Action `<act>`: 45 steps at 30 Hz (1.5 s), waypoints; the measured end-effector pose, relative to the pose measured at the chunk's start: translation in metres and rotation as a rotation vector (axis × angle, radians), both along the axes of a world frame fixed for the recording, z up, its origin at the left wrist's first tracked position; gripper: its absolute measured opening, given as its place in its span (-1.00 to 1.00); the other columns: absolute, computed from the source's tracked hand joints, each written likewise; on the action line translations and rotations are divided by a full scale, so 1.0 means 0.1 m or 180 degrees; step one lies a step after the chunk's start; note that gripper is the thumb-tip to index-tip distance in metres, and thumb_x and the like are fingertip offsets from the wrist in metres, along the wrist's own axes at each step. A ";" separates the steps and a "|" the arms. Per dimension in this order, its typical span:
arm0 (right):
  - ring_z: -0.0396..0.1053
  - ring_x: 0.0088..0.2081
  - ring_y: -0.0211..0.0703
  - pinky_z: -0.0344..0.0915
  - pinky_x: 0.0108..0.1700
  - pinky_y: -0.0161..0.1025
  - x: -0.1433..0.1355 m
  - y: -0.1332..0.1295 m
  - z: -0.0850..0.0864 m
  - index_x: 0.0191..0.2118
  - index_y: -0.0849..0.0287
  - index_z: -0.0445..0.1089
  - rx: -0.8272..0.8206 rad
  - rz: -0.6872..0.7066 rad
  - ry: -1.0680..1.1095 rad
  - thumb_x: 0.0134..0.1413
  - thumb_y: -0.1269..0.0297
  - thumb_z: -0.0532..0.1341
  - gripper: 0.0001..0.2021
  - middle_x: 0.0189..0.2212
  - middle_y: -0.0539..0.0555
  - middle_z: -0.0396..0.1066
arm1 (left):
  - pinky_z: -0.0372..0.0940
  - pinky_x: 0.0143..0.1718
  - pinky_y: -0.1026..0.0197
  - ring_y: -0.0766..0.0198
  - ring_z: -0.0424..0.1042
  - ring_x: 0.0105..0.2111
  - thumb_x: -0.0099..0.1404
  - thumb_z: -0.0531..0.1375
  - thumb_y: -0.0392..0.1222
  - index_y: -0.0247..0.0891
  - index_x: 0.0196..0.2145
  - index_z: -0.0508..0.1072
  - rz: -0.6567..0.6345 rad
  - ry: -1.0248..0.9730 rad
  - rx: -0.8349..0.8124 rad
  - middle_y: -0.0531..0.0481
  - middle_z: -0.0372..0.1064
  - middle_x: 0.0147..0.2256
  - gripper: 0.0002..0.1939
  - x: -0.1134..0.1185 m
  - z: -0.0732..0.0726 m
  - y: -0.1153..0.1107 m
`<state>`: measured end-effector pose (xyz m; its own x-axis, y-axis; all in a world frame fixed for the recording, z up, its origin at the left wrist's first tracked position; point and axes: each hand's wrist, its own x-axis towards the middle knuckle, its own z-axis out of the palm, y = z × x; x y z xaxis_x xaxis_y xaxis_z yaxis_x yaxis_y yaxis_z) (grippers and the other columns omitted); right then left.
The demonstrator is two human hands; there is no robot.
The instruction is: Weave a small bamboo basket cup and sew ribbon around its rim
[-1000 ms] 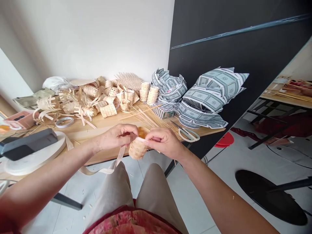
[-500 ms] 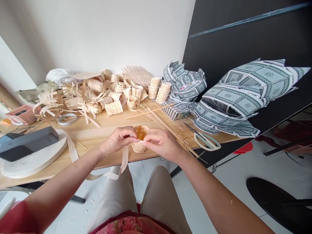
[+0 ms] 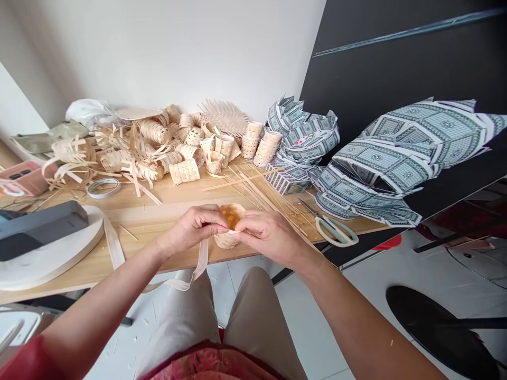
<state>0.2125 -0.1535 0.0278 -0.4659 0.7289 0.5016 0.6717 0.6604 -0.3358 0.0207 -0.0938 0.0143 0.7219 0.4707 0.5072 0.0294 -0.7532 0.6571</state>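
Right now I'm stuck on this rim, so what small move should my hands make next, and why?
Probably press the pale strip down along the rim of the small woven basket. Both the left hand and right hand pinch it at the rim, and the strip's long tail hangs loose below.

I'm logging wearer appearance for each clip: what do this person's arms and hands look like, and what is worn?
Both forearms are bare, with no watch, rings or gloves visible on the left hand or right hand. A red sleeve shows at the left upper arm.
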 end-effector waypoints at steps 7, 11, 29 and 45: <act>0.24 -0.48 -0.35 0.06 -0.41 -0.39 0.03 -0.04 0.04 -0.46 0.23 0.45 0.0002 -0.0087 -0.0035 0.02 0.46 0.20 -0.89 -0.56 -0.03 0.35 | 0.19 -0.44 0.36 0.39 0.30 -0.48 0.25 0.05 0.02 -0.36 -0.43 0.47 -0.0018 0.0025 0.0035 -0.02 0.32 -0.49 -0.62 -0.01 0.00 0.00; 0.22 -0.49 -0.37 0.05 -0.41 -0.40 0.02 -0.02 0.02 -0.49 0.24 0.43 -0.0078 -0.0006 0.0023 0.02 0.46 0.19 -0.88 -0.59 -0.05 0.33 | 0.19 -0.43 0.35 0.39 0.29 -0.47 0.24 0.08 0.02 -0.37 -0.45 0.45 -0.0030 -0.0014 -0.0063 -0.01 0.29 -0.49 -0.62 0.00 -0.02 0.00; 0.19 -0.51 -0.38 0.02 -0.43 -0.39 0.01 -0.02 0.01 -0.52 0.22 0.40 -0.0459 -0.0219 0.0132 0.00 0.43 0.17 -0.87 -0.61 -0.07 0.30 | 0.16 -0.46 0.36 0.41 0.26 -0.48 0.19 0.18 -0.12 -0.29 -0.42 0.51 0.0233 -0.0506 -0.0057 0.04 0.25 -0.52 -0.81 0.09 -0.12 -0.08; 0.36 -0.39 -0.24 0.24 -0.36 -0.31 0.43 -0.61 0.31 -0.19 0.12 0.28 0.0491 -0.0522 -0.0022 0.18 0.45 -0.02 -0.81 -0.38 0.02 0.41 | 0.13 -0.48 0.37 0.43 0.23 -0.51 0.28 0.07 -0.31 -0.25 -0.36 0.43 0.0794 0.0220 0.2493 0.05 0.23 -0.45 -0.86 -0.09 0.21 -0.40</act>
